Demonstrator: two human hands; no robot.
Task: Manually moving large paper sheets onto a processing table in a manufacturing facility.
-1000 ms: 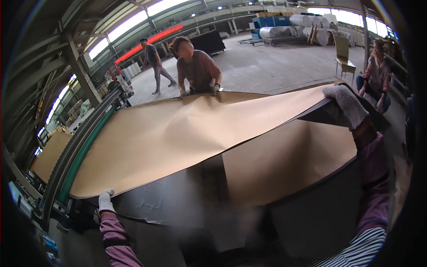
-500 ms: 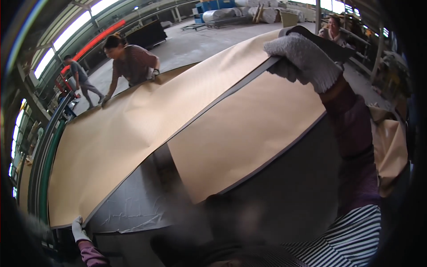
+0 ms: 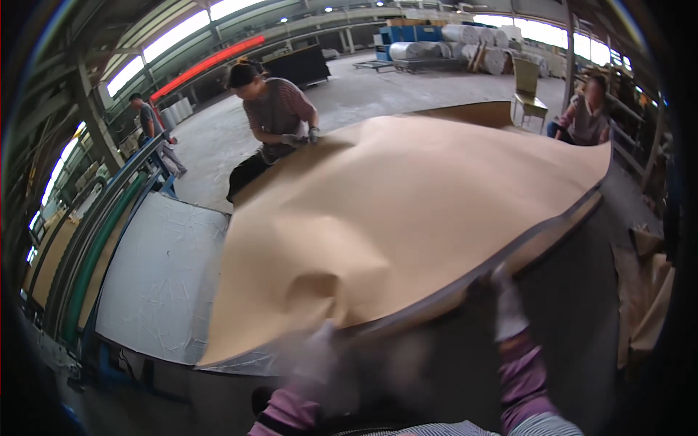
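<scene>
since half a second ago, right hand point(image 3: 509, 309) dropped from high lift to near edge of big tan sheet point(image 3: 407, 218); left hand point(image 3: 316, 356) came up beside it. both gloved, blurred; seem clamped on sheet's dark edge, cannot tell for sure. sheet billows over grey table point(image 3: 160, 276). keep edge taut, level with co-worker point(image 3: 273, 116) holding far side. seated person point(image 3: 585, 109), yellow chair point(image 3: 529, 83) behind.
</scene>
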